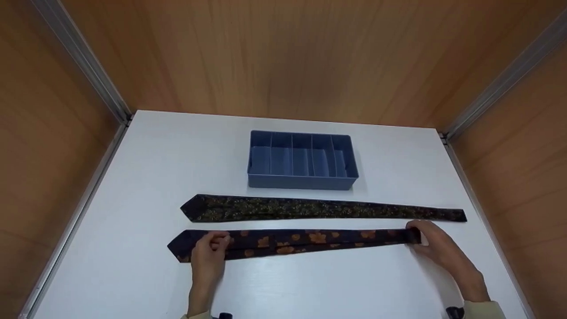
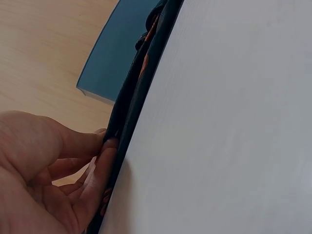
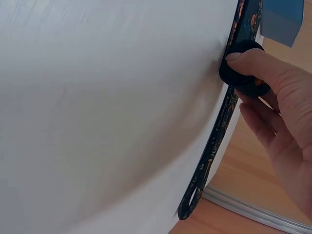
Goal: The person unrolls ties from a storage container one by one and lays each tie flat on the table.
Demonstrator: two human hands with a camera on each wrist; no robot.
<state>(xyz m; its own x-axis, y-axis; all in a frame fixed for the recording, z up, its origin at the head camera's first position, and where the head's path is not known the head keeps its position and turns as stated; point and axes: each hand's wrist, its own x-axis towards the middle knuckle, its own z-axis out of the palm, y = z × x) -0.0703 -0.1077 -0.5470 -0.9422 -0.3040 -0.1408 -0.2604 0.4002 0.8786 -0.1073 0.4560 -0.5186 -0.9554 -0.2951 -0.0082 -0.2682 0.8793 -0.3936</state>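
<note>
A dark necktie with orange flowers (image 1: 316, 237) lies lengthwise across the near part of the table, its wide pointed end to the left. Near that wide end my left hand (image 1: 208, 257) pinches the fabric; in the left wrist view the thumb and fingertips (image 2: 111, 146) meet at the tie's edge. At the narrow end my right hand (image 1: 436, 246) grips the tip, which the right wrist view shows doubled over into a dark rounded bundle (image 3: 241, 70). Just beyond, a second dark necktie with a small gold floral pattern (image 1: 283, 209) lies flat, apart from both hands.
A blue tray with several compartments (image 1: 303, 182) stands behind the ties at the middle of the white table (image 1: 274, 288). Wooden panels (image 1: 305, 57) enclose the back and both sides, with metal rails (image 1: 84, 53) at the corners.
</note>
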